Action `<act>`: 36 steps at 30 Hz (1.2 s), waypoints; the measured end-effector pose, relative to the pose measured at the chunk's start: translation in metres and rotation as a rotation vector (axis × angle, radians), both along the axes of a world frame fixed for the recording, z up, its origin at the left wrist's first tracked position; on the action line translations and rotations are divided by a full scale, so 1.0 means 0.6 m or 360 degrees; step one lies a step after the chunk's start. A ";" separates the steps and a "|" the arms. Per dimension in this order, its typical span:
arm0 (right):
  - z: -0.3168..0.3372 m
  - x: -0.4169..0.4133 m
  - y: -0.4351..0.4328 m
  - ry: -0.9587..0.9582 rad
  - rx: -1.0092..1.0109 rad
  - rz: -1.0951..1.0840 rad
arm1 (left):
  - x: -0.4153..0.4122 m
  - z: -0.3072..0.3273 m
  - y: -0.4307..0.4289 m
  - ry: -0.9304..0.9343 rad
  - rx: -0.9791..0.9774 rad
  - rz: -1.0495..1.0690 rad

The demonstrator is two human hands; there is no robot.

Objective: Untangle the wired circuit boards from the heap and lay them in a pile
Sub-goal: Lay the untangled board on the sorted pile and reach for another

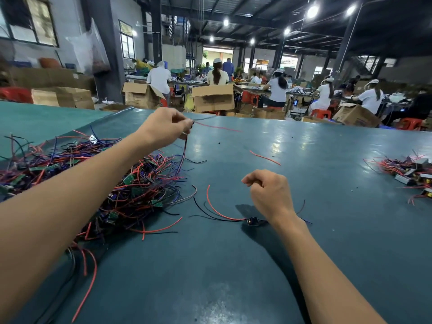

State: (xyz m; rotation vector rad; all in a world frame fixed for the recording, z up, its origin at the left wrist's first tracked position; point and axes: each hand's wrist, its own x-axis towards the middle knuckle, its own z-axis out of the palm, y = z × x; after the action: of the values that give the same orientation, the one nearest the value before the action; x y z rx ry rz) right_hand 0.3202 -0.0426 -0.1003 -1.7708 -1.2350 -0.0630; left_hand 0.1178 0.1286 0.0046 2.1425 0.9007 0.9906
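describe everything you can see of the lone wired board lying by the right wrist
The lone wired board is a small dark module lying flat on the teal table, apart from the heap. Red and black wires curve leftward; thinner ones trail right, behind the wrist of the right hand. No hand touches it.

print on the cardboard box (213,98) is too blurred to read.
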 end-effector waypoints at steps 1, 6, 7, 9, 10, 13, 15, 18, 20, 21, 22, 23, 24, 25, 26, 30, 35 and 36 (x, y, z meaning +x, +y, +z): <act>0.000 -0.002 0.000 0.0048 0.0050 0.0018 | -0.002 0.011 -0.008 -0.0206 -0.0150 -0.0110; 0.012 -0.036 0.004 0.0539 0.0343 0.0446 | -0.011 0.030 -0.047 -0.0692 -0.1029 -0.0658; 0.017 -0.044 0.005 0.0654 0.0419 0.0567 | -0.009 0.022 -0.056 -0.0675 -0.1160 -0.0732; 0.028 -0.057 0.008 0.0897 0.0529 0.0737 | -0.001 -0.005 -0.076 -0.0623 -0.1386 -0.0831; 0.031 -0.061 0.009 0.1005 0.0545 0.0790 | 0.004 -0.022 -0.085 -0.0590 -0.1475 -0.0859; 0.029 -0.068 0.014 0.1095 0.0538 0.0842 | 0.016 -0.076 -0.104 -0.0468 -0.1535 -0.0830; 0.023 -0.071 0.018 0.1140 0.0554 0.0808 | 0.020 -0.104 -0.111 -0.0384 -0.1490 -0.0780; 0.017 -0.069 0.024 0.1273 0.0509 0.0712 | 0.019 -0.128 -0.117 -0.0288 -0.1403 -0.0768; 0.017 -0.070 0.022 0.1418 0.0444 0.0712 | 0.016 -0.138 -0.122 -0.0307 -0.1243 -0.0737; 0.018 -0.071 0.021 0.1498 0.0419 0.0734 | 0.015 -0.143 -0.125 -0.0333 -0.1172 -0.0725; 0.018 -0.072 0.019 0.1565 0.0400 0.0766 | 0.015 -0.148 -0.129 -0.0364 -0.1122 -0.0715; 0.019 -0.072 0.017 0.1613 0.0387 0.0794 | 0.017 -0.153 -0.132 -0.0401 -0.1104 -0.0704; 0.019 -0.072 0.016 0.1646 0.0378 0.0810 | 0.019 -0.156 -0.135 -0.0445 -0.1113 -0.0695; 0.020 -0.072 0.016 0.1668 0.0372 0.0816 | 0.021 -0.159 -0.135 -0.0486 -0.1137 -0.0692; 0.019 -0.072 0.016 0.1681 0.0371 0.0808 | 0.022 -0.161 -0.135 -0.0516 -0.1156 -0.0696; 0.018 -0.068 0.019 0.1663 0.0417 0.0659 | 0.021 -0.163 -0.136 -0.0482 -0.1127 -0.0726; 0.021 -0.057 0.017 0.1716 0.0460 0.0566 | 0.011 -0.154 -0.134 -0.0337 -0.1085 -0.0810; 0.022 -0.054 0.017 0.1741 0.0470 0.0552 | 0.009 -0.150 -0.132 -0.0314 -0.1069 -0.0814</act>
State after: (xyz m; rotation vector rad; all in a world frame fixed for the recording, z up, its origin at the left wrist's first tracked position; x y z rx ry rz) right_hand 0.2877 -0.0326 -0.0870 -1.0140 -0.6322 0.7816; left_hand 0.1230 0.0495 -0.0852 1.5447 0.4536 0.5217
